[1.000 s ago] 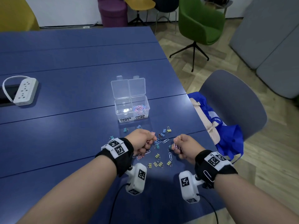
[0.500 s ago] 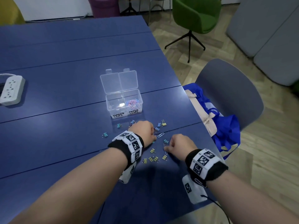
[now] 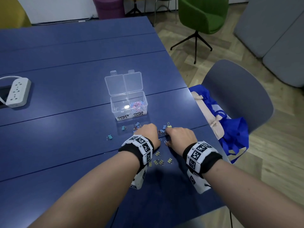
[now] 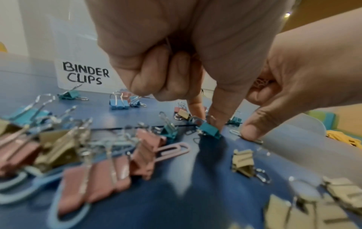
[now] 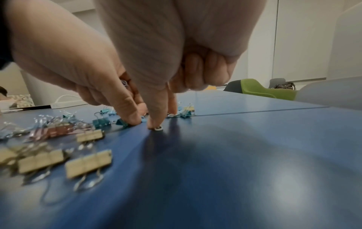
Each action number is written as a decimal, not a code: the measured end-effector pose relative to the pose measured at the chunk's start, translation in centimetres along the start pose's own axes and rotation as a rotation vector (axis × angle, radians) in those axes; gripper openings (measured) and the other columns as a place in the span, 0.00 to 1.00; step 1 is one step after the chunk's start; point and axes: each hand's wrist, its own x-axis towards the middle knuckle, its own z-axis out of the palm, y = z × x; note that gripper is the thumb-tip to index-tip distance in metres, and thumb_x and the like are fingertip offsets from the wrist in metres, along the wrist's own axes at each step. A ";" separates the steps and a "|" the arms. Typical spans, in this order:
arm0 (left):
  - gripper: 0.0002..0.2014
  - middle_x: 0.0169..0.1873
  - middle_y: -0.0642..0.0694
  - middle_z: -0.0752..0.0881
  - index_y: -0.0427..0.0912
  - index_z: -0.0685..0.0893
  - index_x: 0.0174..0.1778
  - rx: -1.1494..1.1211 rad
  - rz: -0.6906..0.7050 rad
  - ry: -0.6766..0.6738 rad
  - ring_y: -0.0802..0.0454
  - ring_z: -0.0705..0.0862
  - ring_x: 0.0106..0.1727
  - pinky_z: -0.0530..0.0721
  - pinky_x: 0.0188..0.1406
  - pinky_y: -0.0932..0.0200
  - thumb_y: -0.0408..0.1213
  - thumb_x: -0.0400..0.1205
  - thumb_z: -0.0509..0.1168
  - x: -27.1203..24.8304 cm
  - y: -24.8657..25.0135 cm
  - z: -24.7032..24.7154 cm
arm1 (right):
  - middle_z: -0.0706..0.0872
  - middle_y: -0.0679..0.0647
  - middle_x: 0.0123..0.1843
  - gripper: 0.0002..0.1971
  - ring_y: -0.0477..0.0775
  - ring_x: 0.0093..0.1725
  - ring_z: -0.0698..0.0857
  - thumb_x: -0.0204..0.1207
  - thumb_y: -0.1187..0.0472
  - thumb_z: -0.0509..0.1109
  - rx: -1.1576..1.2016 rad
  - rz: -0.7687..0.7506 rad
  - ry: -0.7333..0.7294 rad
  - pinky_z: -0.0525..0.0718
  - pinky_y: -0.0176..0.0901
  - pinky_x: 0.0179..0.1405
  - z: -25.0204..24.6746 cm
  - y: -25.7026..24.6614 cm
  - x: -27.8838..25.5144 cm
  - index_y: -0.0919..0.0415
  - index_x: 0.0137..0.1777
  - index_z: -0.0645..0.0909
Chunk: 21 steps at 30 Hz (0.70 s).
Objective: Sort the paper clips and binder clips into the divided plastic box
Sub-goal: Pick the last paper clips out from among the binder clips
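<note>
A divided clear plastic box [image 3: 129, 102] stands open on the blue table [image 3: 65, 89], its lid laid back, paper clips [image 3: 137, 104] already heaped in the right compartment and the left one, as far as I can see, bare. Handwritten labels on the front read "BINDER CLIPS" [image 4: 85, 75] on the left and "PAPER CLIPS" [image 3: 138, 113] on the right.

Between the box and me lies the scatter: binder clips [image 3: 162, 162] in pink, teal, blue and cream, with a few loose paper clips among them. My left hand [image 3: 148, 133] is down in the pile, outer fingers curled into the palm and thumb and forefinger reaching to the table beside a teal binder clip [image 4: 208, 129]; some wire seems tucked in the palm, but I cannot tell what, if anything, it holds. My right hand [image 3: 180, 136] is just beside it, thumb and forefinger [image 5: 156, 117] narrowed on a small paper clip [image 5: 158, 128] lying flat on the table; a bundle of clips [image 5: 124, 82] appears held in the curled fingers behind.

The box sits straight ahead of both hands, slightly left; I judge the right hand nearer the paper clip side, so its load goes forward and over the front wall.

A white power strip [image 3: 17, 92] lies far left; a blue bag [image 3: 230, 129] rests on the grey chair [image 3: 238, 96].
</note>
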 end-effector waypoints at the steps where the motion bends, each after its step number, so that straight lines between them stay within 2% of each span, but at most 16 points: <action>1: 0.07 0.43 0.42 0.88 0.43 0.85 0.43 -0.013 -0.001 -0.005 0.40 0.87 0.45 0.88 0.45 0.51 0.36 0.71 0.67 0.1 0.1 0.0 | 0.87 0.56 0.55 0.14 0.64 0.54 0.85 0.74 0.52 0.70 -0.013 -0.007 -0.014 0.75 0.46 0.41 -0.1 0.0 0.2 0.56 0.57 0.77; 4: 0.07 0.43 0.41 0.89 0.42 0.85 0.43 -0.022 -0.001 -0.030 0.39 0.87 0.43 0.88 0.43 0.52 0.34 0.71 0.65 0.3 0.2 -0.3 | 0.87 0.58 0.54 0.13 0.65 0.54 0.85 0.75 0.54 0.68 -0.035 -0.030 -0.050 0.77 0.47 0.43 -0.2 0.0 0.7 0.55 0.58 0.78; 8: 0.05 0.47 0.39 0.86 0.40 0.82 0.43 0.100 0.036 -0.027 0.37 0.87 0.48 0.82 0.40 0.54 0.35 0.75 0.64 0.1 0.5 -0.4 | 0.87 0.59 0.55 0.11 0.66 0.54 0.85 0.76 0.57 0.66 -0.021 -0.031 -0.059 0.78 0.48 0.44 -0.1 -0.1 1.0 0.55 0.58 0.78; 11: 0.05 0.49 0.39 0.86 0.41 0.80 0.43 0.140 0.073 -0.028 0.37 0.86 0.50 0.80 0.41 0.53 0.36 0.78 0.60 -0.2 0.1 -0.5 | 0.87 0.57 0.54 0.10 0.65 0.54 0.84 0.76 0.55 0.65 0.027 -0.072 -0.047 0.78 0.48 0.44 0.3 -0.2 0.6 0.53 0.56 0.78; 13: 0.07 0.48 0.39 0.87 0.41 0.80 0.42 0.060 0.094 -0.007 0.37 0.86 0.50 0.82 0.44 0.52 0.38 0.80 0.58 -0.5 -0.5 -0.7 | 0.88 0.55 0.54 0.10 0.64 0.56 0.84 0.77 0.53 0.65 0.107 -0.075 -0.021 0.79 0.49 0.47 0.7 -0.1 0.0 0.52 0.56 0.79; 15: 0.09 0.41 0.42 0.87 0.40 0.82 0.43 -0.130 0.117 0.034 0.40 0.86 0.47 0.84 0.46 0.54 0.39 0.80 0.59 -1.0 -1.6 -1.2 | 0.90 0.53 0.53 0.10 0.62 0.56 0.85 0.77 0.51 0.66 0.224 -0.011 0.045 0.80 0.48 0.49 0.9 0.4 -0.5 0.50 0.56 0.82; 17: 0.08 0.31 0.47 0.81 0.41 0.81 0.42 -0.398 0.101 0.035 0.46 0.82 0.33 0.81 0.32 0.60 0.39 0.82 0.59 -1.6 -3.1 -1.6 | 0.91 0.52 0.51 0.11 0.60 0.55 0.86 0.76 0.49 0.68 0.291 0.045 0.083 0.80 0.47 0.50 1.0 0.7 -0.8 0.49 0.56 0.82; 19: 0.10 0.25 0.49 0.72 0.41 0.76 0.38 -0.809 -0.005 -0.062 0.54 0.70 0.22 0.71 0.17 0.62 0.37 0.85 0.58 -2.3 -4.9 -1.7 | 0.90 0.51 0.50 0.14 0.58 0.54 0.86 0.75 0.46 0.69 0.275 0.040 0.047 0.81 0.46 0.51 1.0 0.7 -0.9 0.48 0.59 0.81; 21: 0.13 0.25 0.48 0.66 0.42 0.71 0.35 -1.187 -0.160 -0.145 0.58 0.64 0.17 0.62 0.12 0.67 0.33 0.86 0.56 -3.0 -6.5 -1.8 | 0.89 0.50 0.54 0.19 0.57 0.57 0.85 0.74 0.43 0.69 0.199 -0.002 0.012 0.80 0.46 0.52 0.9 0.1 -0.7 0.46 0.63 0.78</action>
